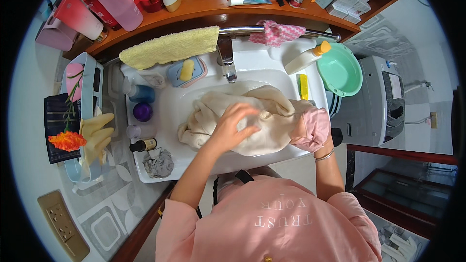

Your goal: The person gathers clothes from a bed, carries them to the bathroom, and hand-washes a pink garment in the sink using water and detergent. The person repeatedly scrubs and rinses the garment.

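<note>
My left hand [236, 125] is over the wet cream cloth garment [269, 138], its fingers apart, slightly blurred, with nothing in them. Whether the fingertips touch the cloth is unclear. The garment lies bunched across the white washbasin [178, 98], reaching its front rim. At the right end, a pink piece of fabric [316, 129] covers most of my right hand [322, 149], so its fingers are hidden. A bracelet [324, 155] circles that wrist. Behind the garment stands the chrome faucet [226, 58].
On the basin's rim are a yellow soap bar [187, 70] on a soap dish [174, 74], a pump bottle [305, 58], a yellow comb [303, 86], a purple ball-shaped item [142, 112] and a grey scrunched cloth [158, 163]. A green plastic basin [340, 69] stands beside a washing machine [371, 105].
</note>
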The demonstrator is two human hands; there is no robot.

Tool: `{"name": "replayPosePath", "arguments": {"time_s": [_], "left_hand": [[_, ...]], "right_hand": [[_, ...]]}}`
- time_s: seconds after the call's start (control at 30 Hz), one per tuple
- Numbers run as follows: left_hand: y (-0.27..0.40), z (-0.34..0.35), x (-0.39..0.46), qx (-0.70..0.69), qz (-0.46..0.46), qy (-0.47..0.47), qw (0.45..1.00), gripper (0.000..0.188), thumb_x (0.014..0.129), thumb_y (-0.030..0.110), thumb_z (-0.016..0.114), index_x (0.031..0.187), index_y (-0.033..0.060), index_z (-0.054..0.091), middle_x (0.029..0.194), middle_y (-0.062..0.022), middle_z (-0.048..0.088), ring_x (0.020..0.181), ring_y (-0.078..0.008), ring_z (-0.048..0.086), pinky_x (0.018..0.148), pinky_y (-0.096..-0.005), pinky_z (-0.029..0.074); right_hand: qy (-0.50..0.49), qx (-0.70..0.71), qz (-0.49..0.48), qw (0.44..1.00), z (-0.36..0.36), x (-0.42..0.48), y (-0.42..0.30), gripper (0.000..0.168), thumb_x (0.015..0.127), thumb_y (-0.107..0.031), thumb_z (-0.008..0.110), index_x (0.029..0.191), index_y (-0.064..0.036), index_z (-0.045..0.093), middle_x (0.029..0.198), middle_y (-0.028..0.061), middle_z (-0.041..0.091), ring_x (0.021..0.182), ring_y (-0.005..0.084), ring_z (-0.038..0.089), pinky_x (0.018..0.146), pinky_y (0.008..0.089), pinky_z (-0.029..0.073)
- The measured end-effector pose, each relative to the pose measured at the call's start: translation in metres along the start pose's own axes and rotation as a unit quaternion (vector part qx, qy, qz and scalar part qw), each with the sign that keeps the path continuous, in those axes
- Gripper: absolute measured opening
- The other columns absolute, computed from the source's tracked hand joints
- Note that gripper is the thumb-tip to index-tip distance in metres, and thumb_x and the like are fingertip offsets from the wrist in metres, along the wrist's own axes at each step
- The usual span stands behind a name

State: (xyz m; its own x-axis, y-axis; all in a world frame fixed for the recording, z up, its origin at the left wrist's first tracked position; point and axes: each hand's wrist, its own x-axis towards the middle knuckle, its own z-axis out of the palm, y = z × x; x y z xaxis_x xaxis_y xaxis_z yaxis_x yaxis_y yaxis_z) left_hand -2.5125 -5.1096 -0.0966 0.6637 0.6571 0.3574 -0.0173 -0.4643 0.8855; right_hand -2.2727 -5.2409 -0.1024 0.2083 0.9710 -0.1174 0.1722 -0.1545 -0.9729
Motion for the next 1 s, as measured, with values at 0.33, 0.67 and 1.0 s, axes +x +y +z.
{"name": "replayPosePath", "arguments": {"time_s": [0.33, 0.67, 1.0], "left_hand": [[0.023, 0.006, 0.021, -0.075, 0.047, -0.227, 0.970, 0.020, 0.067, 0.015, 0.063, 0.066, 0.0030, 0.047, 0.069, -0.0063, 0.049, 0.062, -0.0212, 0.046, 0.056, -0.0313, 0.038], [-0.032, 0.036, 0.028, 0.256, -0.091, -0.466, 0.842, 0.024, 0.076, 0.018, 0.046, 0.090, 0.0040, 0.059, 0.092, -0.0155, 0.057, 0.087, -0.0282, 0.053, 0.077, -0.0355, 0.039], [-0.036, 0.009, 0.072, 0.233, -0.207, -0.365, 0.877, 0.041, 0.059, 0.024, 0.064, 0.087, -0.0053, 0.059, 0.092, -0.0211, 0.058, 0.087, -0.0308, 0.056, 0.074, -0.0334, 0.046]], "right_hand": [[0.013, 0.568, 0.139, 0.811, 0.019, -0.006, 0.004, 0.039, 0.072, -0.012, 0.055, 0.108, 0.000, 0.046, 0.103, 0.0137, 0.054, 0.091, 0.0237, 0.055, 0.082, 0.0356, 0.045], [-0.007, 0.506, 0.109, 0.855, 0.056, -0.004, -0.012, 0.027, 0.070, 0.000, 0.054, 0.097, -0.003, 0.049, 0.090, 0.0106, 0.057, 0.082, 0.0205, 0.058, 0.074, 0.0308, 0.049], [0.029, 0.535, 0.095, 0.839, 0.039, 0.012, -0.025, 0.026, 0.071, -0.001, 0.052, 0.097, -0.003, 0.047, 0.094, 0.0111, 0.056, 0.085, 0.0216, 0.057, 0.077, 0.0334, 0.048]]}}
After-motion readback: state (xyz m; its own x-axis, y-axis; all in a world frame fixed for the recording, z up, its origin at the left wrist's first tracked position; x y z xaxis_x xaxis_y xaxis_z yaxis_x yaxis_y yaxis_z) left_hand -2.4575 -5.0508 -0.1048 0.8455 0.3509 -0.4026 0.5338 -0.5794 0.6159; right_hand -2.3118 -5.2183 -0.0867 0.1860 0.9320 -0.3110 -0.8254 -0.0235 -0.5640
